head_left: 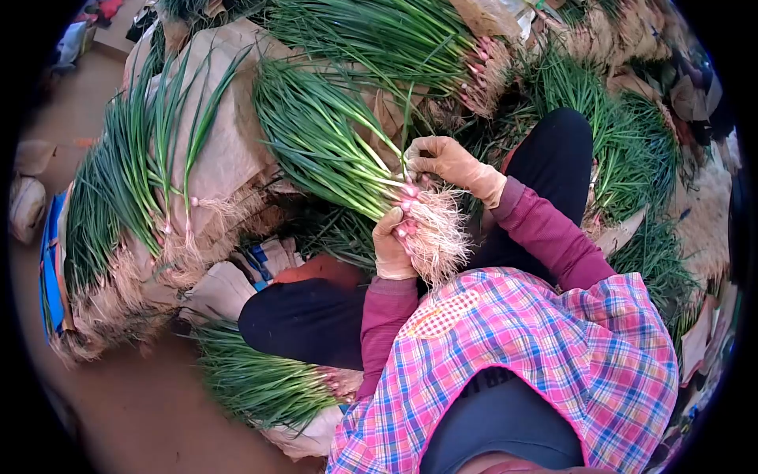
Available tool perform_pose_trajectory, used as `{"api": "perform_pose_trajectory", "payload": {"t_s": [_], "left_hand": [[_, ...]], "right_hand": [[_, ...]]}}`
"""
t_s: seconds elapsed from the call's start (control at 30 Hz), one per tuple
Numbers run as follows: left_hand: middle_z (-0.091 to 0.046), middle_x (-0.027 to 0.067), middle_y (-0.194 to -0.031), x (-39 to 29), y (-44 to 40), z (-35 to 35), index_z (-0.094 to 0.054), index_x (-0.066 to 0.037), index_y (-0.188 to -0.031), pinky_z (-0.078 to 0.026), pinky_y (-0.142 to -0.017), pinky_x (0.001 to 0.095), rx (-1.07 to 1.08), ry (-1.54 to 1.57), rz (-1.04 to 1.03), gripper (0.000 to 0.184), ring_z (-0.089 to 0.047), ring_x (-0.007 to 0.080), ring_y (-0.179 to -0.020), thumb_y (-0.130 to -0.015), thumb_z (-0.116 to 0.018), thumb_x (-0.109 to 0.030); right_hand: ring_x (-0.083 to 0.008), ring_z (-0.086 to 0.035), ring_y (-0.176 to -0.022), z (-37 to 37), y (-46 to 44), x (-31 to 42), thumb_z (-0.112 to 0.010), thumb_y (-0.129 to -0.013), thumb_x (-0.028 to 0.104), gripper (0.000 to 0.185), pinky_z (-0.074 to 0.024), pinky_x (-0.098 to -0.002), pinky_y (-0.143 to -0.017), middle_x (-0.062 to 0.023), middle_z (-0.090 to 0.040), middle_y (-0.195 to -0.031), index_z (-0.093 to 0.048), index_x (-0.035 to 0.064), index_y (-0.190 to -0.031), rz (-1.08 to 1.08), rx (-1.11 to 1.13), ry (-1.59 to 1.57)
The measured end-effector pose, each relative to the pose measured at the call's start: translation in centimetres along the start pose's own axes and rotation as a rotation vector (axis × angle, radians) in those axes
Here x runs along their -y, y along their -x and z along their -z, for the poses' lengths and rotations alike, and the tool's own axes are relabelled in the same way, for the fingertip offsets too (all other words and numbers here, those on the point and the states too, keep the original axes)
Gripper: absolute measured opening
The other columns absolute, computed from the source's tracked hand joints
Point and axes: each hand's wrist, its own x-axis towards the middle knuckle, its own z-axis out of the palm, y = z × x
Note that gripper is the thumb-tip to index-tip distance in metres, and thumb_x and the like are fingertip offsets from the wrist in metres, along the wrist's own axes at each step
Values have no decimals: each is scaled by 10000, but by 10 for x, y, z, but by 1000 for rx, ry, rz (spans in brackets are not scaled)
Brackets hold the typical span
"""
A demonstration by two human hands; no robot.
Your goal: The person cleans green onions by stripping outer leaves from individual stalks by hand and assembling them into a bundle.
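My left hand (392,246), in a pale glove, is wrapped around the lower part of a thick bunch of spring onions (332,146). The bunch has pinkish bulbs, and its pale, stringy roots (434,233) hang toward my lap. Long green leaves fan out to the upper left. My right hand (454,163), gloved too, pinches at the bunch's right side just above the bulbs. A thin green leaf (407,118) rises from those fingertips; the exact grip is partly hidden by the fingers.
Loose spring onions (150,182) lie on brown paper (217,110) at left. Another large bunch (379,39) rests beyond my hands, and a smaller bunch (268,379) lies by my leg. More green onions (600,126) are heaped at right. Brown floor (158,419) shows lower left.
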Motion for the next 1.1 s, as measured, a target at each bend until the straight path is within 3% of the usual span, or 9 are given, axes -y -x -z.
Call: {"api": "perform_pose_trajectory", "payload": {"t_s": [0.2, 0.4, 0.43, 0.47, 0.53, 0.67, 0.77, 0.93, 1.1], "left_hand": [[-566, 176, -1228, -5, 1, 9, -425, 8, -1348, -436, -1013, 484, 100, 10, 29, 654, -539, 328, -1166, -778, -655, -217], [-567, 215, -1218, -3, -2, 7, -425, 7, -1339, -467, -975, 502, 62, -84, -75, 669, -575, 342, -1103, -761, -657, -239], [-567, 215, -1218, -3, 0, 5, -425, 7, -1339, -467, -975, 502, 55, -83, -78, 669, -575, 342, -1103, -761, -657, -239], [-569, 214, -1219, -2, 2, 1, -424, 6, -1341, -475, -966, 496, 43, -67, -63, 673, -581, 339, -1094, -760, -656, -241], [-571, 212, -1220, -2, 4, -7, -423, 3, -1345, -490, -948, 485, 26, -38, -29, 680, -595, 334, -1075, -756, -655, -245], [-542, 161, -1289, 1, -4, 9, -429, -13, -1355, -424, -1023, 498, 17, -102, -7, 659, -531, 318, -1182, -774, -653, -229], [-528, 150, -1311, 5, -4, 13, -433, -18, -1353, -401, -1047, 497, 39, -8, 40, 629, -504, 307, -1219, -786, -649, -186], [-592, 204, -1191, 2, -3, 34, -458, 20, -1318, -474, -981, 448, -73, -106, 19, 573, -597, 292, -1085, -789, -634, -110], [-580, 147, -1216, 0, -3, 1, -433, 14, -1347, -476, -970, 440, 5, -80, 47, 624, -588, 268, -1088, -784, -627, -173]], "right_hand": [[-61, -502, -641, -1, 5, 8, -603, -936, 128, 83, -436, -229, -580, 29, -553, -735, -609, 47, -921, 150, 0, 460], [-46, -514, -703, 6, 8, 5, -510, -986, 157, 143, -457, -228, -616, 43, -595, -795, -629, 76, -990, -112, -132, 266], [-76, -542, -697, 45, -16, -30, -525, -964, 137, 137, -460, -227, -606, 47, -599, -788, -653, 95, -936, 720, -190, 757], [-98, -522, -646, 71, -26, -17, -511, -969, 221, 190, -428, -232, -557, 36, -610, -794, -667, 118, -934, 878, -254, 802], [-128, -566, -702, 101, -8, 5, -509, -974, 293, 303, -474, -277, -669, -33, -685, -895, -693, 52, -985, -133, -495, 86], [-100, -549, -742, 28, -30, -11, -671, -868, 384, 342, -452, -275, -684, -22, -659, -849, -678, 52, -953, 65, -252, 543], [-157, -581, -779, 15, -69, -33, -754, -785, 267, 321, -466, -304, -741, -73, -667, -850, -668, 34, -988, -48, -192, 138], [-276, -660, -752, -15, -65, -36, -669, -773, 218, 285, -505, -378, -721, -195, -647, -806, -653, 56, -1007, 197, -496, 782], [-90, -431, -527, -11, -65, -22, -548, -853, 64, 87, -359, -251, -459, 5, -547, -687, -588, 5, -905, -161, -452, -353]]}}
